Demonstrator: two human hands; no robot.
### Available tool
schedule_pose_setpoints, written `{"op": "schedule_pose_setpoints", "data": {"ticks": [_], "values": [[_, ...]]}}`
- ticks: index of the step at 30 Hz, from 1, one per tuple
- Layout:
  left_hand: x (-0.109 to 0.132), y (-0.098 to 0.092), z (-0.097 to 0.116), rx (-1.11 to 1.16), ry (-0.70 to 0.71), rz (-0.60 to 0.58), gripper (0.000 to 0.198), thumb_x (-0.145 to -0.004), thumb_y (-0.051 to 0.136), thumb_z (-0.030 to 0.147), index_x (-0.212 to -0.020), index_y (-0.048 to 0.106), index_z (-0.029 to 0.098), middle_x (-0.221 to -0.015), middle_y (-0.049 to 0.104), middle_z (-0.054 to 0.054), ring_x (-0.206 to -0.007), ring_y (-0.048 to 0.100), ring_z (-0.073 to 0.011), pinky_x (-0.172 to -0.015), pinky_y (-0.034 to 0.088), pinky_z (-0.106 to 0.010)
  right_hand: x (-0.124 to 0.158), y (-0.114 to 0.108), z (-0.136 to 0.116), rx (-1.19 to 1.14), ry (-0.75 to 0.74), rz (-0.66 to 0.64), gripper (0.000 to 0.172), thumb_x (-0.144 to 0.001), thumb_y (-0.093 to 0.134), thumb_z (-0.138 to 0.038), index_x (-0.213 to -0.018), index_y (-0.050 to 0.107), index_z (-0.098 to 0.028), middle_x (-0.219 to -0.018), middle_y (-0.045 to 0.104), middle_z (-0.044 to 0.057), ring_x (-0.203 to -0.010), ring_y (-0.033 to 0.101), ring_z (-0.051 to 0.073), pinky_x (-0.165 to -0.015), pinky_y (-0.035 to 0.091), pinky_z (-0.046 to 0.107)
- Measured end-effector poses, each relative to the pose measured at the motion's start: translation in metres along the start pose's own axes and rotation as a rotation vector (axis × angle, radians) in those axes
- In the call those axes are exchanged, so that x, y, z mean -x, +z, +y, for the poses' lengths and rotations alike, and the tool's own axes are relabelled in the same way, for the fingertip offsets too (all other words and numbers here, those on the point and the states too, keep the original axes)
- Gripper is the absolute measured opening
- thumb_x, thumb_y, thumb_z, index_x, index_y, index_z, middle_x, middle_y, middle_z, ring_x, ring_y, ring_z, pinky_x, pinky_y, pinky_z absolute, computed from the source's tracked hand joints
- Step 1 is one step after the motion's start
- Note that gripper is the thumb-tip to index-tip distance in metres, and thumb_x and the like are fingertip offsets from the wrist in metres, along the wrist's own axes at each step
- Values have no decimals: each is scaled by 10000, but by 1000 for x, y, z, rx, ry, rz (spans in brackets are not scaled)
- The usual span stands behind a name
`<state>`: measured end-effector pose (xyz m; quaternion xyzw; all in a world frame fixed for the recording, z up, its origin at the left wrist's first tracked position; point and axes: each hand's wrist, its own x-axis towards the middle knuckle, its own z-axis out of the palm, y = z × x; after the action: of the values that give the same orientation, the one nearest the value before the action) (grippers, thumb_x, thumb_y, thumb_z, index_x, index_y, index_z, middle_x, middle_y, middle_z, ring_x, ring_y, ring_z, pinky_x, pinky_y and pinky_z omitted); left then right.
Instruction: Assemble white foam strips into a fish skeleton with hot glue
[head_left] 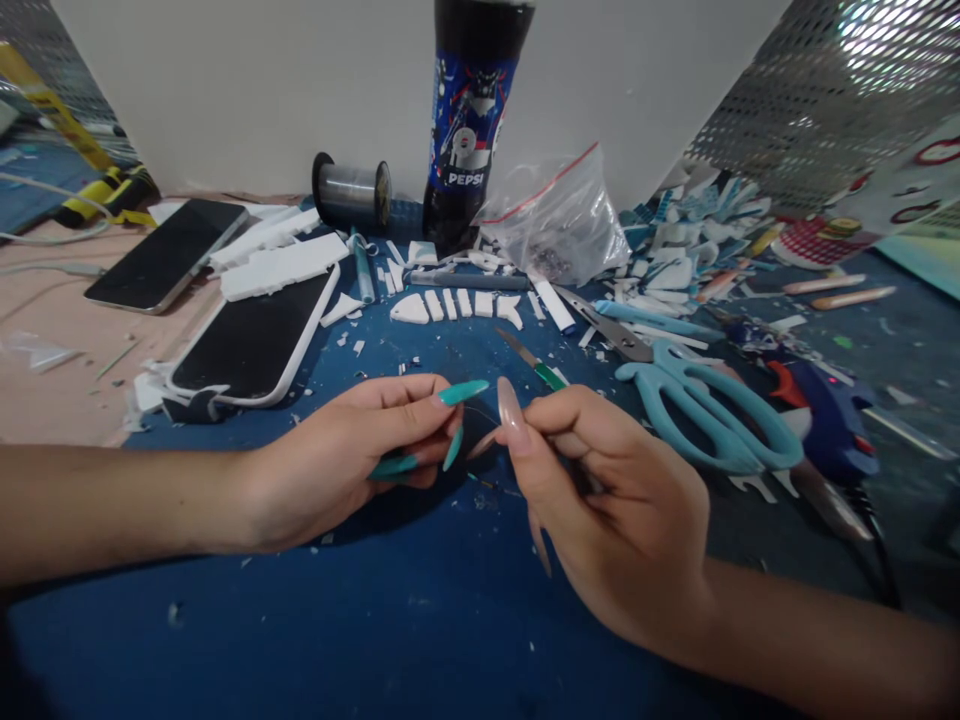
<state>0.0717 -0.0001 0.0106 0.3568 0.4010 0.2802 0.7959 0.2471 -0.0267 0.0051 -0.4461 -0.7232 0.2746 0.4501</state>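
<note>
My left hand (375, 450), with long teal nails, is closed in a pinch at the centre. Facing it, my right hand (600, 490), with long pinkish nails, pinches thumb against index finger. A very thin thread seems to run between the fingertips, but what each pinch holds is too small to make out. Behind the hands lies a row of white cut pieces (452, 305) shaped like a fish skeleton. Just beyond my right fingertips is a craft knife (551, 376) with a green part. Teal-handled scissors (709, 410) lie right of my right hand.
Two phones (169, 255) and white foam strips (283, 267) lie at left. A thread spool (351, 192), a Pepsi bottle (471, 130) and a zip bag (562, 225) stand at the back. Scraps (675, 250) are heaped at back right, near a blue glue gun (825, 415).
</note>
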Motion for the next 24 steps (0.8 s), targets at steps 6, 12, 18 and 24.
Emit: {"op": "schedule_pose_setpoints", "data": {"ticks": [6,12,18,24], "values": [[1,-2,-1,-33,68,-57,360,-858,588,407,-641,429,168,-612,371,44,-571,344,-78,-532,303,-172,-4,-2,-3,-77,67,-95,197,-909,503,-135,-728,500,-213,-421,458,-89,-301,404,34,-336,325,164],[0,0,-2,-17,121,-70,376,-849,604,426,-643,425,169,-592,357,51,-559,323,-76,-527,292,-178,-6,-3,-2,-154,130,-218,198,-937,465,-185,-742,498,-190,-416,451,-88,-285,433,39,-315,331,135],[1,1,-1,-35,131,-76,322,-897,538,381,-667,466,167,-606,394,41,-556,332,-77,-521,302,-181,-8,-1,-1,-234,181,-223,236,-948,453,-239,-729,510,-173,-394,430,-86,-278,444,54,-316,362,136],[-1,4,-4,-130,179,-9,318,-943,439,338,-673,463,172,-578,339,52,-526,305,-75,-488,296,-177,-9,-1,1,-265,215,-219,250,-958,454,-284,-740,518,-178,-387,419,-92,-270,439,57,-311,350,142]]}}
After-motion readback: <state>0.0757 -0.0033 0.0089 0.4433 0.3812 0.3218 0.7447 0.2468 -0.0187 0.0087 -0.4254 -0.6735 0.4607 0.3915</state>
